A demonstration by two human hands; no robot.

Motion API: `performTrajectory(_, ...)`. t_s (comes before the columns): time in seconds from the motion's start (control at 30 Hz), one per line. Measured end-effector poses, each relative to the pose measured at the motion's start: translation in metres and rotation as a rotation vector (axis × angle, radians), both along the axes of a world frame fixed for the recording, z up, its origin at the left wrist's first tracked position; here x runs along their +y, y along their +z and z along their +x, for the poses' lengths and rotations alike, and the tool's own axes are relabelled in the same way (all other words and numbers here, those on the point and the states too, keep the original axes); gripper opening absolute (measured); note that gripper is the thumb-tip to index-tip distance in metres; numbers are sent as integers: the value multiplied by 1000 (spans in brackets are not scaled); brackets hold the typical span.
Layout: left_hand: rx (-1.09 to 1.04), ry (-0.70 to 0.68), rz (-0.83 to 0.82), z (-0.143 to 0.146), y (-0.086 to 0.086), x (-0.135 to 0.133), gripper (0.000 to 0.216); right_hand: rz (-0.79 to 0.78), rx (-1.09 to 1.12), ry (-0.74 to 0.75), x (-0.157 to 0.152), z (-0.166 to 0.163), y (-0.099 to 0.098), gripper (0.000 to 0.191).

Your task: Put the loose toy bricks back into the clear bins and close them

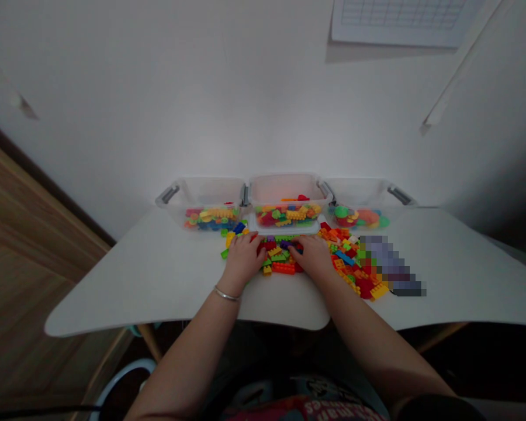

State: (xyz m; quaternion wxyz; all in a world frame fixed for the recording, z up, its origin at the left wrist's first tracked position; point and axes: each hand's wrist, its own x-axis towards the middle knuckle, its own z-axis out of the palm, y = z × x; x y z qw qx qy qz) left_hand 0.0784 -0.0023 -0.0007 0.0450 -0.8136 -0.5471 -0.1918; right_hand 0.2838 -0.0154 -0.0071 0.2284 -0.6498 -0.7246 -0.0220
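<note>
A printed shirt (pixel 309 407) is nearest, before the white table (pixel 153 275). On it, left hand (pixel 244 257) and right hand (pixel 314 254) curl over toy building bricks (pixel 283 268); whether either grips one, I cannot tell. Clear bins (pixel 284 188) stand behind, presumably leaving the hands room.

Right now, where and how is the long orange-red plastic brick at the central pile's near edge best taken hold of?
Probably across its long sides, midway along, coming from near and above: the long orange-red plastic brick lies crosswise, its near side facing bare white tabletop, while other bricks crowd its far side.
</note>
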Motion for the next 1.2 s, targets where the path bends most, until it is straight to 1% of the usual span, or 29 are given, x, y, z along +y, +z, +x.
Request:
performTrajectory(0.13,-5,3,-3,0,1,-1,33,41,-30,7,4,-2,0,26)
performTrajectory(0.27,-15,6,-1,1,2,-2,32,33,-1,-1,7,-3,-1,25)
performTrajectory(0.4,-21,7,-3,1,2,-2,33,26,50,14,7,-3,-4,20)
performTrajectory(0.7,-12,8,-13,0,1,-1,35,41,206,134,4,2,-7,8)
performTrajectory(0.77,-15,13,-15,0,2,-2,35,75,251,160,4,2,-7,7)
performTrajectory(0.83,-15,12,-12,0,3,-2,34,146,316,193,4,2,-5,8)
performTrajectory(0.9,-11,5,-6,0,3,-2,33,243,400,221,3,2,0,8)
performTrajectory(0.97,-5,-5,1,0,4,-2,32,347,471,218,4,3,11,10)
performTrajectory(1.1,-13,-2,-2,-1,3,-1,31,513,515,108,16,12,43,14)
performTrajectory(1.2,-27,5,-7,-2,1,0,32,536,507,62,39,21,70,15)
